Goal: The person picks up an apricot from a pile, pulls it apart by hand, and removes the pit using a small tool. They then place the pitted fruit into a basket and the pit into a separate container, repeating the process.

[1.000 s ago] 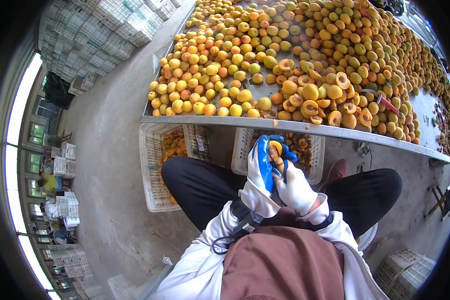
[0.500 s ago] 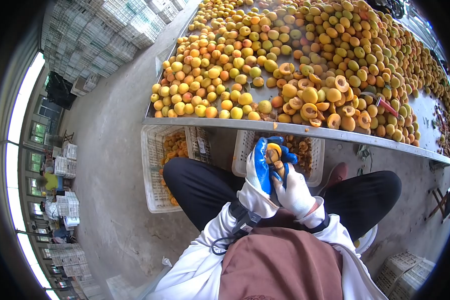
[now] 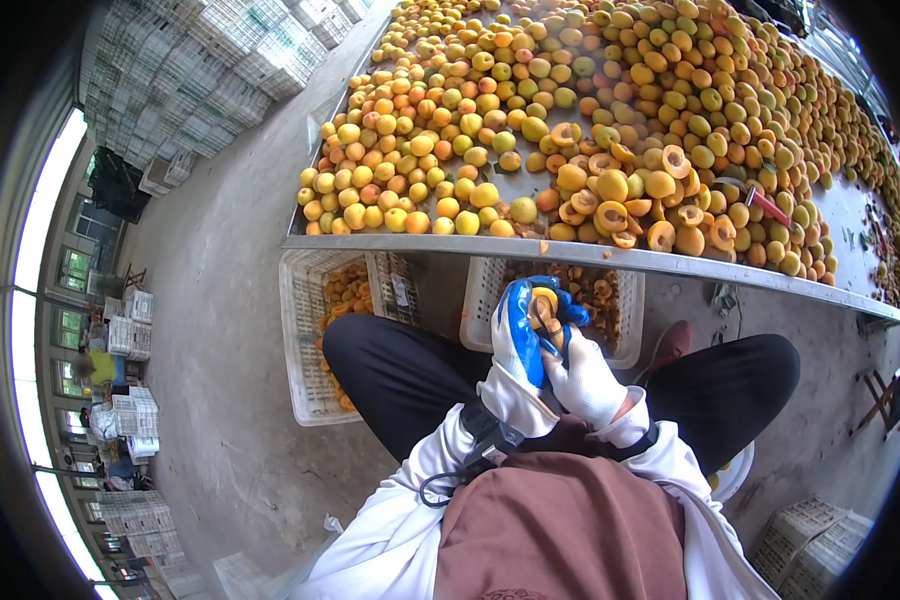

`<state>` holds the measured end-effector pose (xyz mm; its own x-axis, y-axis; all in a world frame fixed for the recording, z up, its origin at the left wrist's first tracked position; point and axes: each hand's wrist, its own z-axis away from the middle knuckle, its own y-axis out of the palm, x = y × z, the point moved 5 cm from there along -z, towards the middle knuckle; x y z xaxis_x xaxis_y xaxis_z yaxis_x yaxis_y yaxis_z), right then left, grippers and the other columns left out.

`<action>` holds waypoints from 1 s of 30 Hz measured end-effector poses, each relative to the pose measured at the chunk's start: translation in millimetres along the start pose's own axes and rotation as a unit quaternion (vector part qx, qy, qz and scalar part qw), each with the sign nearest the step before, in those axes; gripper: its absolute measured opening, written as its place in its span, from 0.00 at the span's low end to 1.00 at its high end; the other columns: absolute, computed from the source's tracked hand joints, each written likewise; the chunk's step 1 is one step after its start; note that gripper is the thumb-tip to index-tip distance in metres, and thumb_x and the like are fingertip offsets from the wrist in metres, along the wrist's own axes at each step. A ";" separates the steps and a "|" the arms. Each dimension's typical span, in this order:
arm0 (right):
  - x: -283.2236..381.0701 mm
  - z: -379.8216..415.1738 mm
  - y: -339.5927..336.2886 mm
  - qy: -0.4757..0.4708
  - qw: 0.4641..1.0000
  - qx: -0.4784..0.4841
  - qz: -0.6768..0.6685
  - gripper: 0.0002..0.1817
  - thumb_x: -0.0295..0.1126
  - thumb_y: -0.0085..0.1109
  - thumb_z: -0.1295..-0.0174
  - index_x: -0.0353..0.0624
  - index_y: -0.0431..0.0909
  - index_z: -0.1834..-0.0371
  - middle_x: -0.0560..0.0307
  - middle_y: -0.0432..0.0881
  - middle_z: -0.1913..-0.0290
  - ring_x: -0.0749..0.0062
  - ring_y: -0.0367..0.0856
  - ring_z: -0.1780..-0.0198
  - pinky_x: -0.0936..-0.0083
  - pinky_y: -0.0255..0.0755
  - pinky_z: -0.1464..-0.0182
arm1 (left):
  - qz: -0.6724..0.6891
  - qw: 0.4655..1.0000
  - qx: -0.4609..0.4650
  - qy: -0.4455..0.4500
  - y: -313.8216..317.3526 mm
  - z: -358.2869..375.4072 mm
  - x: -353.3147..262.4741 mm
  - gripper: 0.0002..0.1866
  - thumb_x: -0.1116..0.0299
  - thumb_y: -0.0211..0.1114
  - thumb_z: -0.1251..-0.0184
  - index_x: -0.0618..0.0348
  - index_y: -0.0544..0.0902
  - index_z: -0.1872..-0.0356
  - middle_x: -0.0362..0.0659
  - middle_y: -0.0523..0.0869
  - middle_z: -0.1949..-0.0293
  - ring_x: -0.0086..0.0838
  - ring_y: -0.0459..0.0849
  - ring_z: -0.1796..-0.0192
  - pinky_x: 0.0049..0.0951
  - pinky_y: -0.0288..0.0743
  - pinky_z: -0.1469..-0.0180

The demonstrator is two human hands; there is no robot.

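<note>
A seated worker cradles a cut apricot point(image 3: 544, 301) in the left hand point(image 3: 518, 335), whose blue-coated glove fingers point(image 3: 562, 312) curl closed around the fruit from below and behind, leaving the open orange face turned up toward the camera. The right hand point(image 3: 584, 378), in a plain white knit glove, presses in from the near side, its fingers closed against the fruit's cut face; whether they pinch the stone or a small tool cannot be told. The fruit sits above the lap, directly over a white plastic crate point(image 3: 622, 335) on the floor beyond the fingertips, which holds browner scraps. The left hand is the one bearing the fruit; the right only meets it from the wrist side.

Farther out past the fingers runs the metal edge of a long table point(image 3: 420, 243) heaped with round, smooth-skinned yellow and orange apricots point(image 3: 440, 150). A cluster of halved ones point(image 3: 610, 215), hollow where the stones were, lies just beyond and to the right of the hands. A second latticed crate point(image 3: 305, 330) stands left of the left hand, partly filled with orange fruit pieces.
</note>
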<state>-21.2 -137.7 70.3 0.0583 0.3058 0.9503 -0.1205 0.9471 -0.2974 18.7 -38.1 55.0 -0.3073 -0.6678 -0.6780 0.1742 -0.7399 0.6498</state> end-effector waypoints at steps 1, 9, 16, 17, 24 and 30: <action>-1.6 0.0 0.1 -0.015 0.999 0.027 -0.025 0.14 0.29 0.57 0.29 0.32 0.76 0.45 0.34 0.86 0.59 0.40 0.88 0.56 0.56 0.79 0.53 | 0.000 1.000 -0.001 0.000 -2.1 0.7 0.3 0.21 0.49 0.51 0.18 0.56 0.81 0.49 0.46 0.87 0.61 0.39 0.90 0.62 0.37 0.88 0.58; -13.9 2.3 -6.7 0.059 0.966 0.185 -0.170 0.12 0.32 0.55 0.26 0.35 0.80 0.49 0.51 0.87 0.61 0.64 0.84 0.60 0.64 0.78 0.54 | -0.070 0.997 0.032 0.018 3.0 7.4 -12.5 0.21 0.51 0.50 0.19 0.59 0.81 0.53 0.49 0.85 0.70 0.40 0.88 0.69 0.38 0.86 0.64; 13.4 13.5 -7.3 -0.054 0.998 -0.020 0.037 0.19 0.28 0.64 0.35 0.33 0.73 0.43 0.30 0.85 0.59 0.34 0.86 0.57 0.54 0.81 0.56 | -0.124 0.988 0.070 0.054 23.6 18.2 -22.0 0.23 0.47 0.53 0.19 0.58 0.80 0.48 0.49 0.87 0.64 0.38 0.90 0.62 0.38 0.87 0.55; 16.5 13.9 -6.3 -0.055 0.998 -0.021 0.037 0.19 0.28 0.64 0.35 0.33 0.73 0.43 0.30 0.85 0.59 0.34 0.86 0.57 0.54 0.81 0.56 | -0.125 0.988 0.071 0.055 25.5 19.7 -22.4 0.23 0.47 0.53 0.19 0.58 0.80 0.48 0.49 0.87 0.64 0.38 0.90 0.62 0.38 0.87 0.55; 6.3 14.4 -3.0 -0.007 0.989 -0.062 0.133 0.22 0.31 0.65 0.36 0.31 0.70 0.43 0.33 0.85 0.65 0.33 0.86 0.63 0.49 0.79 0.62 | -0.073 0.995 0.052 0.043 22.4 20.8 -11.5 0.22 0.49 0.54 0.19 0.60 0.79 0.44 0.48 0.87 0.59 0.39 0.90 0.56 0.39 0.86 0.49; -2.3 11.6 -1.2 0.009 0.993 -0.042 0.113 0.21 0.30 0.63 0.35 0.31 0.71 0.43 0.32 0.85 0.65 0.31 0.85 0.62 0.49 0.79 0.61 | -0.070 0.995 0.042 0.052 9.4 12.6 -1.8 0.21 0.50 0.54 0.18 0.59 0.80 0.47 0.47 0.87 0.59 0.40 0.90 0.58 0.40 0.87 0.50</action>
<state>-32.7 -140.7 69.5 0.0573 0.5127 0.8566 -0.0486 0.8585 -0.5106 9.1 -42.8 66.7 -0.2248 -0.5659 -0.7933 0.0564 -0.8203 0.5692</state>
